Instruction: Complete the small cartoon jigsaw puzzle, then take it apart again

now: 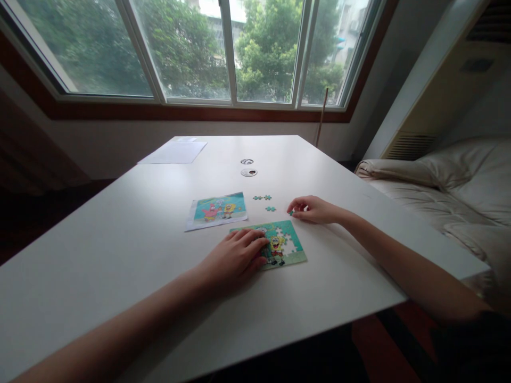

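A small cartoon jigsaw puzzle (284,246) lies on the white table (120,239), with a few gaps showing near its upper right. My left hand (235,258) rests flat on the puzzle's left part, fingers stretched out. My right hand (313,210) sits just beyond the puzzle's top right corner, fingers pinched on a teal puzzle piece (291,213). Three loose teal pieces (263,198) lie a little farther back. A printed reference picture (217,210) of the same cartoon lies to the left of the puzzle.
A sheet of paper (175,151) lies at the table's far left. Two round cable grommets (248,172) sit mid-table. A window wall runs behind the table. A beige sofa (451,191) stands close to the right edge.
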`<state>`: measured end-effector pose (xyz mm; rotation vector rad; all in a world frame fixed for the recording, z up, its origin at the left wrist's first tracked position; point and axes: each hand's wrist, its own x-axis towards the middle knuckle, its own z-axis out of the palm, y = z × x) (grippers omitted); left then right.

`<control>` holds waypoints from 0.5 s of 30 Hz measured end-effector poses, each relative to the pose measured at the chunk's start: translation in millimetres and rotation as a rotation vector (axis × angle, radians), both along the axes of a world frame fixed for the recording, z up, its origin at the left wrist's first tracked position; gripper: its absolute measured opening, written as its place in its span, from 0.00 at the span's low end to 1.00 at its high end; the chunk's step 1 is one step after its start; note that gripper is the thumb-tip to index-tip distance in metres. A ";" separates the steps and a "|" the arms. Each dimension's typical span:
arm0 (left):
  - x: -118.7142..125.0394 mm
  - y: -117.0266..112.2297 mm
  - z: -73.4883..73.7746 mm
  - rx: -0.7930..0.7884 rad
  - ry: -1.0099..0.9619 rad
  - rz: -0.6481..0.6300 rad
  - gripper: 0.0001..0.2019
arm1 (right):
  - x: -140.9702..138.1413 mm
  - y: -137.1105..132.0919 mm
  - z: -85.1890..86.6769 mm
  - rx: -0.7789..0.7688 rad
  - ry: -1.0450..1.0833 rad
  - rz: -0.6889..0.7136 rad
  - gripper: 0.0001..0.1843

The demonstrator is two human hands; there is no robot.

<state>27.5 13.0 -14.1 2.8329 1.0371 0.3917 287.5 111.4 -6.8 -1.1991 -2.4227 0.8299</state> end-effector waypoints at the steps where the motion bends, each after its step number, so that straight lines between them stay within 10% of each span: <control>1: -0.1 -0.1 -0.1 0.002 -0.003 0.001 0.15 | 0.0 -0.1 0.0 -0.011 0.002 -0.001 0.12; 15: 0.0 0.8 -1.0 0.018 -0.003 0.001 0.15 | 4.9 -6.8 14.3 -0.290 0.167 0.035 0.18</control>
